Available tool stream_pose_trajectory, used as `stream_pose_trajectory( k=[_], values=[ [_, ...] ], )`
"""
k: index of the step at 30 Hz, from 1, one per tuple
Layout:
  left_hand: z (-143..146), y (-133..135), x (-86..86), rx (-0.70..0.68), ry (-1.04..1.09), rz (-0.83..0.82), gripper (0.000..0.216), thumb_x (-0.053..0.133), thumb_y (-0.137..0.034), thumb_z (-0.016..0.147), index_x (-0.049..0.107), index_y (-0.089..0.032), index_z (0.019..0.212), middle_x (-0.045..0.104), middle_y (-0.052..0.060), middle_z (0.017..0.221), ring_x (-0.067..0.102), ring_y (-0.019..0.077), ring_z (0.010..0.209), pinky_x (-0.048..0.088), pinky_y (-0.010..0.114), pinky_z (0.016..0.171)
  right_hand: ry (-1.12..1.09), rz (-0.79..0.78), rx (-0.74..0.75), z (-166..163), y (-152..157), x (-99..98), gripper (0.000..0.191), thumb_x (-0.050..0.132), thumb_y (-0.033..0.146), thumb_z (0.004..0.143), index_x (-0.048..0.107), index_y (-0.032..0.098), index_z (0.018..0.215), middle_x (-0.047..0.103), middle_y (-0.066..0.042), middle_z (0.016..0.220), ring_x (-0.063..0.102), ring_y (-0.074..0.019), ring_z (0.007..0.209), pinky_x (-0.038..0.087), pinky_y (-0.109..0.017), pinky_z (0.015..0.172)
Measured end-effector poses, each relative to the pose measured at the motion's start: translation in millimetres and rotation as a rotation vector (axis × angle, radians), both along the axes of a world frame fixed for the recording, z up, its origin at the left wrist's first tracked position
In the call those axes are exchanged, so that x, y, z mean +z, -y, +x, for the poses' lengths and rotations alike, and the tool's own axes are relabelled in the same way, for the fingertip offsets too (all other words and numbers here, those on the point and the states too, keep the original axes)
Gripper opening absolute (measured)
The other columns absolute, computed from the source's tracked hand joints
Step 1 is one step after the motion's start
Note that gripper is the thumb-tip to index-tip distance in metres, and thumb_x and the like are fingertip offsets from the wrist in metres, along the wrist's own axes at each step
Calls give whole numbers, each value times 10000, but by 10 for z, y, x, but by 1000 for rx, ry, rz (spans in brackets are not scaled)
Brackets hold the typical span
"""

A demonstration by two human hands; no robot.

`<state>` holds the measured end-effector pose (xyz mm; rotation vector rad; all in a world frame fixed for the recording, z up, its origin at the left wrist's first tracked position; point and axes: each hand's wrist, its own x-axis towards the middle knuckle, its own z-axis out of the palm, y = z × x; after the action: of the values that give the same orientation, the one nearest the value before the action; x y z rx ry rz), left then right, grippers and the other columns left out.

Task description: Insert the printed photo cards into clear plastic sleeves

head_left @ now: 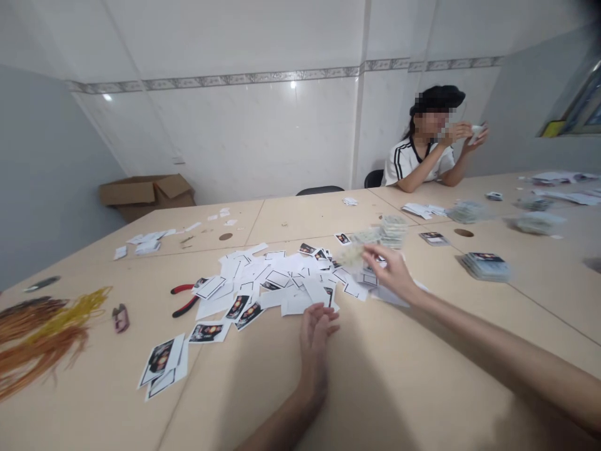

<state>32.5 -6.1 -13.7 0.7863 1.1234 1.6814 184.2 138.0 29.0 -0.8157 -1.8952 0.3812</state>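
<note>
My right hand [387,269] reaches over the right end of a heap of cards, thumb and fingers closed on a pale, see-through plastic packet [351,257], blurred by motion. Just in front of the heap, my left hand [319,332] is held with its fingers loosely bent and apart, nothing in them. White cards [282,275] lie in a loose spread, some plain, others with a black frame. Several printed black cards [206,332] with an orange picture lie among them and at the front left. Behind my right hand stand stacked clear packets [393,232].
Red-handled pliers [184,305] are partly under the cards. Orange and yellow cords [61,326] and a small pink tool [121,318] lie left. A card stack [486,266] is at right. Across the table a person [427,150] holds something white; a cardboard box [145,194] stands behind.
</note>
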Motion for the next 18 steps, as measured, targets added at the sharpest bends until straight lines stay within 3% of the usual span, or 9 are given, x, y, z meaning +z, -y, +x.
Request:
stream_pose_trajectory(
  k=[3, 5, 7, 13, 18],
  values=[
    [14, 17, 42, 9, -41, 20, 309, 475, -336, 751, 437, -198, 1025, 574, 65, 940, 568, 172, 828, 433, 304, 726, -248, -584, 332, -157, 542, -254, 260, 468, 372, 774, 588, 155, 854, 618, -43, 731, 561, -161, 655, 424, -264, 589],
    [30, 23, 75, -17, -104, 17, 349, 506, -320, 735, 420, -205, 1053, 579, 68, 976, 563, 182, 875, 429, 307, 756, -404, -788, 461, -223, 747, -408, 255, 508, 379, 750, 584, 161, 857, 610, -32, 728, 557, -149, 653, 424, -260, 605],
    [32, 17, 93, -21, -169, -1, 376, 531, -311, 719, 422, -198, 1060, 580, 77, 995, 553, 196, 916, 428, 309, 775, -525, -886, 499, -255, 827, -519, 238, 562, 361, 716, 580, 169, 855, 603, -25, 748, 554, -141, 683, 421, -258, 643],
    [-29, -27, 55, 47, -271, -60, 449, 530, -331, 715, 401, -192, 1122, 559, 88, 1041, 552, 203, 924, 432, 329, 784, -546, -969, 567, -231, 799, -578, 222, 597, 333, 697, 584, 180, 858, 595, -23, 743, 553, -143, 693, 429, -269, 651],
    [19, 16, 121, -99, -335, -67, 360, 508, -363, 722, 530, -175, 1028, 535, 80, 1132, 449, 235, 1079, 339, 366, 915, -331, -697, 596, -185, 837, -484, 230, 537, 338, 746, 614, 232, 935, 517, -55, 1047, 484, -184, 970, 383, -324, 831]
  ],
)
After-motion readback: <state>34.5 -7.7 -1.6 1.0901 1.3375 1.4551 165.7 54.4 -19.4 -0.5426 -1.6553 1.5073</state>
